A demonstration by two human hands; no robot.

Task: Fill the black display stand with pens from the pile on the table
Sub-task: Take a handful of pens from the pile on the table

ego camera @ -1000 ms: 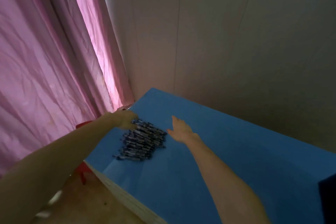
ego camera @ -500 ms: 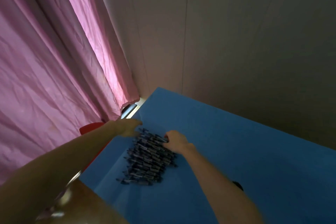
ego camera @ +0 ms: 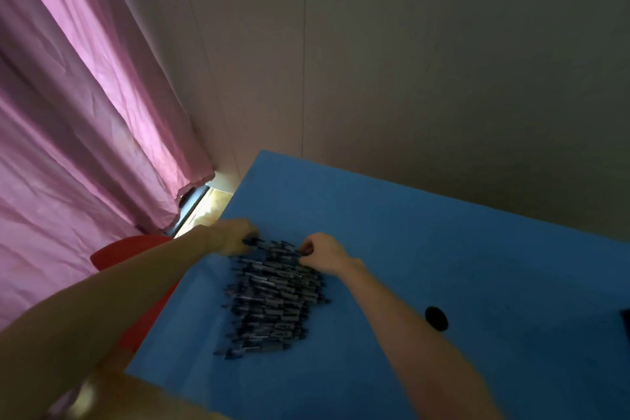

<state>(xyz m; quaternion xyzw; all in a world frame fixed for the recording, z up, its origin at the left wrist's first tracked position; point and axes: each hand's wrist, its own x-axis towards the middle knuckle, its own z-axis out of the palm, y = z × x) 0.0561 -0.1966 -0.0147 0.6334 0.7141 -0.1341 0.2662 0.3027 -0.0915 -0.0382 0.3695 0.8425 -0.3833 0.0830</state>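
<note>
Pens (ego camera: 272, 297) seemingly between both hands' fingers (ego camera: 306, 247)

The blue-covered table (ego camera: 443, 232) is bare along its far edge and over most of its right half, so a hand could sweep there freely. The heap of dark pens (ego camera: 272, 297) fills the stretch near the left edge, with both hands at its far end: the left hand (ego camera: 235, 237) and the right hand (ego camera: 324, 252), forearms crossing the near side. A small round black object (ego camera: 436, 317) lies right of the heap, just beside the right forearm. The grey panelled wall (ego camera: 409, 61) closes the far edge; the pink curtain (ego camera: 85, 129) and a red chair (ego camera: 136, 249) crowd the left edge.
</note>
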